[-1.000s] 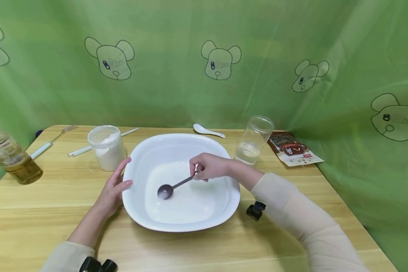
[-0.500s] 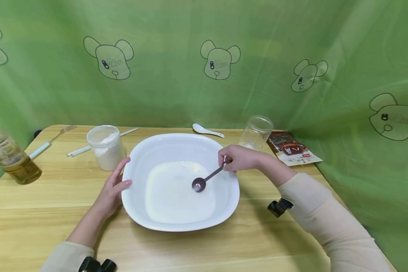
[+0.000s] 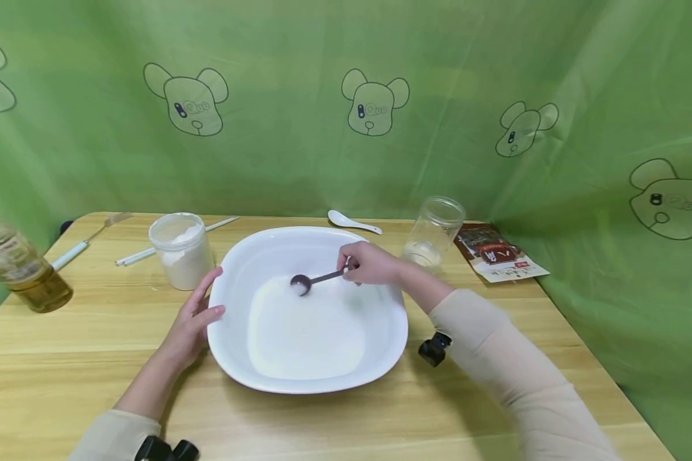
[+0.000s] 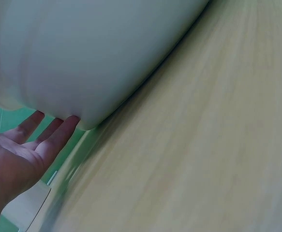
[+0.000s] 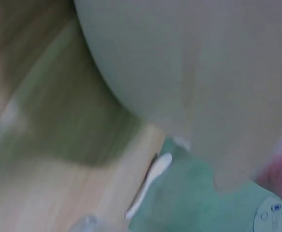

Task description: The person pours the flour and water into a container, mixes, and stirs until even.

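A white basin (image 3: 230,358) with a pale, whitish pool at its bottom stands on the table. My right hand (image 3: 370,262) pinches the handle of a dark brown measuring spoon (image 3: 302,285), its bowl low over the far part of the pool. In the right wrist view the basin's outer wall (image 5: 179,72) hides most of that hand and all of the spoon. My left hand (image 3: 189,323) rests against the basin's left side, thumb at the rim. In the left wrist view, its fairly straight fingers (image 4: 58,137) touch the outer wall.
Behind the left hand stands a jar of white powder (image 3: 181,256), with white sticks (image 3: 138,257) behind it. A bottle of amber liquid (image 3: 25,272) is far left, near a long-handled tool (image 3: 69,255). A white spoon (image 3: 352,221), clear jar (image 3: 435,227) and packet (image 3: 496,253) are at the back.
My right hand first moves the measuring spoon right and slightly away, then back left and farther towards the basin's far side. The left hand stays at the rim.
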Available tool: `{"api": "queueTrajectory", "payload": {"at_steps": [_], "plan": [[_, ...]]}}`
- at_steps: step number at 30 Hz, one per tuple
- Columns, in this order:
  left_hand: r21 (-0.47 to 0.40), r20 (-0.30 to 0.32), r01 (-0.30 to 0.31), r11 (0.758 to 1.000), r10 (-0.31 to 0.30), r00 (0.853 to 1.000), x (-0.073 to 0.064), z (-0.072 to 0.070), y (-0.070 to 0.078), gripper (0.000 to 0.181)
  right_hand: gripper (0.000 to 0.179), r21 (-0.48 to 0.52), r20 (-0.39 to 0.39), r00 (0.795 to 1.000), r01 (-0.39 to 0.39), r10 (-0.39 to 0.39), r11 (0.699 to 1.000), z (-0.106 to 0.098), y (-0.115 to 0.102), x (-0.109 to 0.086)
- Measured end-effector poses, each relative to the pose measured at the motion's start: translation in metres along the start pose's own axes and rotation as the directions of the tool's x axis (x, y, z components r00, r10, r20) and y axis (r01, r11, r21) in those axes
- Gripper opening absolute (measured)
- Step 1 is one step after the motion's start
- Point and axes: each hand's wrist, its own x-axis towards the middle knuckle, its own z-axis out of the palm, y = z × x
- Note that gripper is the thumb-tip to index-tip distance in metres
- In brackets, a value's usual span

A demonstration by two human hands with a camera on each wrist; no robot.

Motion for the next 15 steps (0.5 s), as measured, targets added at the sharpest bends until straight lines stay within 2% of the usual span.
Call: {"api": "queueTrajectory", "payload": {"at_steps": [4, 7, 11, 15], "plan": [[0.001, -0.004, -0.006, 1.0, 0.006, 1.0, 0.0, 0.0, 0.0, 0.058, 0.008, 0.099, 0.072, 0.997, 0.015, -0.022, 0.995, 0.014, -0.007, 0.005], [0.003, -0.004, -0.007, 1.0, 0.007, 1.0, 0.0, 0.0, 0.0, 0.057, 0.009, 0.163, 0.146, 0.989, 0.003, -0.028, 0.987, 0.021, -0.012, 0.0], [0.003, -0.001, -0.006, 1.0, 0.006, 1.0, 0.0, 0.0, -0.001, 0.057, 0.01, 0.163, 0.232, 0.972, 0.007, -0.045, 0.987, 0.02, -0.017, -0.015], [-0.001, -0.003, -0.003, 1.0, 0.003, 1.0, 0.0, 0.0, 0.001, 0.057, 0.01, 0.129, 0.275, 0.961, 0.001, -0.037, 0.992, 0.007, -0.014, -0.034]]}}
